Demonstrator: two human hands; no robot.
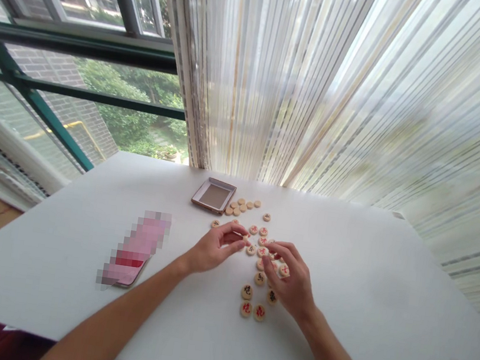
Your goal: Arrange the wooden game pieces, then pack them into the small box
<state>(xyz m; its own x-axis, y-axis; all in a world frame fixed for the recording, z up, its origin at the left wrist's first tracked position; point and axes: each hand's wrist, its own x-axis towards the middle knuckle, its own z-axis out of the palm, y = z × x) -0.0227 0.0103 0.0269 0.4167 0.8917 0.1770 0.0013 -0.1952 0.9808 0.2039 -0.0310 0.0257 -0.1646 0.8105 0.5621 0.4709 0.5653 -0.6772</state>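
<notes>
Nearest, in the lower middle of the frame, two forearms reach in over the white worktop [362, 292]. A front pair [252, 310] of wooden discs lies face-up side by side, red characters showing.

Just above them the right hand [291, 279] is arched over the main scatter of discs [258, 239]. Its fingers [272, 263] are bent down with the tips on or just over two or three pieces. Its grip is half curled, and whether it pinches a piece cannot be told.

The left hand [215, 248] sits at centre frame, at the scatter's left edge. Its thumb and forefinger are drawn close together at a disc. It looks like a light pinch, but contact is not clear.

The discs lie close together, some nearly touching. Handling them well probably means taking one at a time by its rim, lifting straight up so the neighbours are not nudged, and keeping the marked face up so it can be read. The other hand's fingers should be kept off pieces that are not wanted.

Left of the hands lies a pink blurred thing [136, 249]. Further up, a row of blank discs [243, 206] curves beside a shallow tray [214, 195], which looks empty. Beyond the far edge hang a striped sheer curtain [346, 88] and, at upper left, a window [82, 62].
</notes>
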